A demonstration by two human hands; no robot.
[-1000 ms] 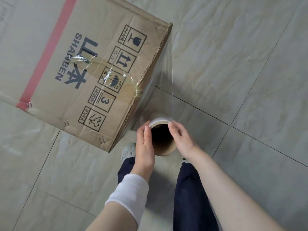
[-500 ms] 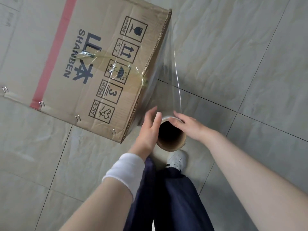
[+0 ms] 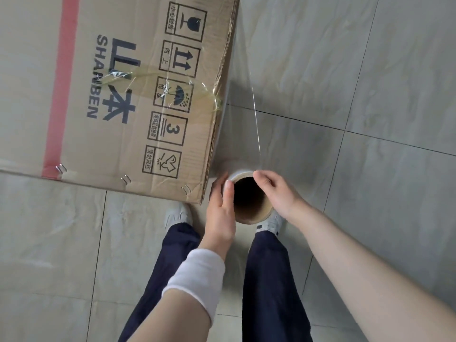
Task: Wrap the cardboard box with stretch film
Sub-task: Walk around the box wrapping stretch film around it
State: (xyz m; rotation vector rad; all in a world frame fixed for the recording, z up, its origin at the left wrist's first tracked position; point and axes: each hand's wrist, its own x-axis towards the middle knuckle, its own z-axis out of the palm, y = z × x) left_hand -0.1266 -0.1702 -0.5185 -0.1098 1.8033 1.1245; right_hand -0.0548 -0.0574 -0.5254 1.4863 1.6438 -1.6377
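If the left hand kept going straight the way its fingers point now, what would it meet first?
Probably the cardboard box. The left hand lies flat along the stretch film roll, fingers aimed up the picture toward the box's near corner and film-covered side. Depth is unclear; it might slip just past the corner.

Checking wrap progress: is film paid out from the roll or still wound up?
Paid out: a clear sheet of film stretches from the roll to the cardboard box edge.
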